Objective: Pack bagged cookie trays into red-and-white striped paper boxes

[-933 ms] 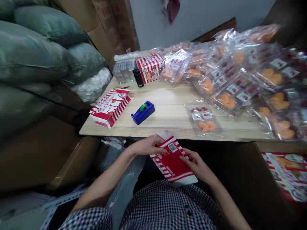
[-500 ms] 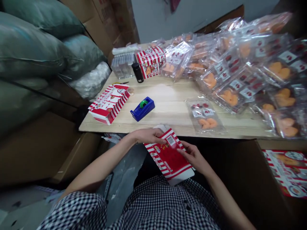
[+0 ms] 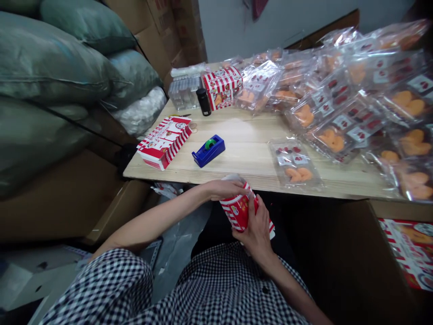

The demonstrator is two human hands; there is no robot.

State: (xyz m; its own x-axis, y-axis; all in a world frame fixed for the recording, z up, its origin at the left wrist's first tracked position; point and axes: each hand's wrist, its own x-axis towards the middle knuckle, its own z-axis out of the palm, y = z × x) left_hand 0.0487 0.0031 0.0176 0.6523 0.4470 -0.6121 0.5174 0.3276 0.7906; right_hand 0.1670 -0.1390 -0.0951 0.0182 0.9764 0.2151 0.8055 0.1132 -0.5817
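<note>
I hold a red-and-white striped carton (image 3: 237, 211) in front of my lap, just below the near edge of the wooden table (image 3: 243, 153). My left hand (image 3: 225, 188) is closed over its top end. My right hand (image 3: 257, 225) wraps round its lower right side, covering most of it. On the table just beyond lies a clear packet of orange snacks (image 3: 294, 164), and a blue tape dispenser (image 3: 209, 150) sits to its left.
A stack of flat striped cartons (image 3: 165, 141) lies at the table's left end. A standing striped box (image 3: 221, 86), a black bottle (image 3: 203, 101) and clear trays (image 3: 184, 90) are at the back. Many snack packets (image 3: 355, 104) pile on the right. Green sacks (image 3: 61, 67) at left.
The carton has turned from lying flat across my lap to standing more upright. My right hand moved from its right edge to wrap round its front.
</note>
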